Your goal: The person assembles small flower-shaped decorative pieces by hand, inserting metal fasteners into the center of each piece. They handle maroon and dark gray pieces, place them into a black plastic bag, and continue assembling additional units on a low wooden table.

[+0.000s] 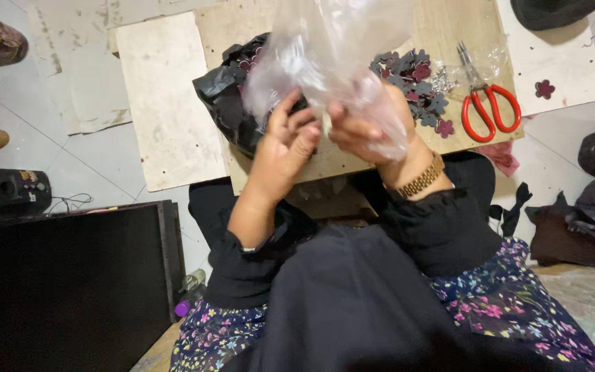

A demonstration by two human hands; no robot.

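Clear plastic bag (325, 62) sits pinched between my left hand (289, 138) and right hand (373, 127), fingers pressed on its film, above the wooden counter (442, 27). Beyond lie a black bag (225, 103), dark flower cutouts (418, 86), red scissors (489, 109).

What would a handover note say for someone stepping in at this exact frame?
Left hand: gripping the lower part of the clear plastic bag.
Right hand: inside or wrapped in the bag's film, gripping it.
Bag is held up over the wooden board.
Flower-shaped pieces lie piled on the board, beside the red-handled scissors; black bag sits behind the hands.
Done: nothing visibly bagged.
Left: the piled pieces are still out on the board.
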